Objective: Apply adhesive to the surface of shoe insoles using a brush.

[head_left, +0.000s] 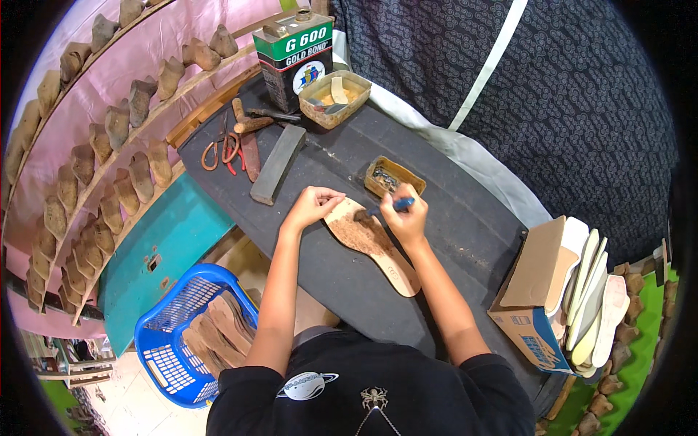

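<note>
A shoe sole-shaped piece (pixel 387 270), pale tan with a rough brown patch over its wide part, lies flat on the dark table in front of me. My left hand (pixel 314 207) is closed at its far left end, fingertips pinching the edge. In my right hand (pixel 408 221) is a brush with a blue handle (pixel 404 204); its dark tip touches the brown patch or hovers just over it, I cannot tell which. Just beyond the right hand stands a small yellowish tray (pixel 417 182) holding dark little pieces.
A grey rectangular block (pixel 278 166) lies left of the sole, near a hammer (pixel 251 124) and scissors (pixel 211 155). Behind are a metal can (pixel 293 62) and a larger tub (pixel 331 116). A cardboard box (pixel 534 265) of soles stands right; a blue basket (pixel 171 363) sits lower left.
</note>
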`<act>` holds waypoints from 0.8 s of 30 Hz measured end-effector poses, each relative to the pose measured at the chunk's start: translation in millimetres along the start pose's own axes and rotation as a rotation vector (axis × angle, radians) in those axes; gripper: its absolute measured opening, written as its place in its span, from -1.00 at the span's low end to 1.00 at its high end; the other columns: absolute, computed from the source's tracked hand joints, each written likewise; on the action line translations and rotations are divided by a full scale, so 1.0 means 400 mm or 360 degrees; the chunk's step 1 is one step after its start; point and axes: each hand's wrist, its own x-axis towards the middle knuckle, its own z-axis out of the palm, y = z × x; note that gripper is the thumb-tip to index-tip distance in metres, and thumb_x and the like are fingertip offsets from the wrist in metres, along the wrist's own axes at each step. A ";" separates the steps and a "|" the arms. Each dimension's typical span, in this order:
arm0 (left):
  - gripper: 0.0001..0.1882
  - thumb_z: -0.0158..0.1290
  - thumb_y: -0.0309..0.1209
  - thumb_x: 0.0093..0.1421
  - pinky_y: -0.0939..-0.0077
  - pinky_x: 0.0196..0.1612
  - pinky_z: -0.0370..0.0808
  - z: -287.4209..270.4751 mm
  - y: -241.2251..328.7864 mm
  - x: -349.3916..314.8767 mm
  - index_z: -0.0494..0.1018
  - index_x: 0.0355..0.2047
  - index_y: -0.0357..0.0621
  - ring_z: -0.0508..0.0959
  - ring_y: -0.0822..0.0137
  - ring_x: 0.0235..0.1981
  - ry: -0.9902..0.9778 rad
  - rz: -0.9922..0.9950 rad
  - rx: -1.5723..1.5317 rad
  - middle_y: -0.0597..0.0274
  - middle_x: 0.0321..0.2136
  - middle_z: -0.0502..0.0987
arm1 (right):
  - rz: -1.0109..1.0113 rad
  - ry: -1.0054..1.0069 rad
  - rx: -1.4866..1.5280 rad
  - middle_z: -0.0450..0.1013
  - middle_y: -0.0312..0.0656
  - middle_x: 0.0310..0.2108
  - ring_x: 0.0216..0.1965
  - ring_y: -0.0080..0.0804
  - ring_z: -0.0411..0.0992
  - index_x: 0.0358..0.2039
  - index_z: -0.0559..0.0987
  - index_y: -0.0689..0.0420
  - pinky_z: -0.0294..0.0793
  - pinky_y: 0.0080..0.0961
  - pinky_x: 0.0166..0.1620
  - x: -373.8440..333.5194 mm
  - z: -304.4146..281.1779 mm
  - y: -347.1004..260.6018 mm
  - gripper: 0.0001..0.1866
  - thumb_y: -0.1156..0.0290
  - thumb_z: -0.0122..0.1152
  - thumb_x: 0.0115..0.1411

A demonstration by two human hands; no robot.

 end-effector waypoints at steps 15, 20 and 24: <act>-0.79 0.03 -0.40 0.06 0.82 -0.58 0.25 -0.006 -0.005 0.008 0.47 -0.35 -0.30 0.35 0.70 -0.57 -0.0073 -0.0087 -0.0102 0.43 -0.56 0.46 | 0.0161 -0.0044 0.0089 0.21 -0.19 -0.74 -0.71 -0.45 0.20 -0.69 0.29 0.22 0.21 -0.59 -0.60 0.043 0.008 -0.039 -0.81 0.51 0.14 -0.17; -0.79 0.03 -0.42 0.05 0.74 -0.42 0.35 0.000 0.011 0.001 0.46 -0.35 -0.33 0.40 0.61 -0.49 -0.0046 -0.0048 -0.0090 0.33 -0.49 0.48 | -0.0050 0.0001 0.0046 0.17 -0.21 -0.75 -0.72 -0.48 0.17 -0.70 0.28 0.20 0.19 -0.58 -0.62 -0.009 0.016 0.005 -0.80 0.51 0.15 -0.15; -0.82 0.02 -0.46 0.04 0.80 -0.66 0.16 0.012 0.019 -0.006 0.47 -0.38 -0.33 0.22 0.72 -0.67 0.0057 0.0064 -0.0088 0.49 -0.66 0.36 | -0.0016 -0.0041 0.0106 0.15 -0.21 -0.76 -0.74 -0.43 0.15 -0.73 0.25 0.19 0.17 -0.58 -0.65 -0.069 -0.078 -0.014 -0.79 0.55 0.12 -0.17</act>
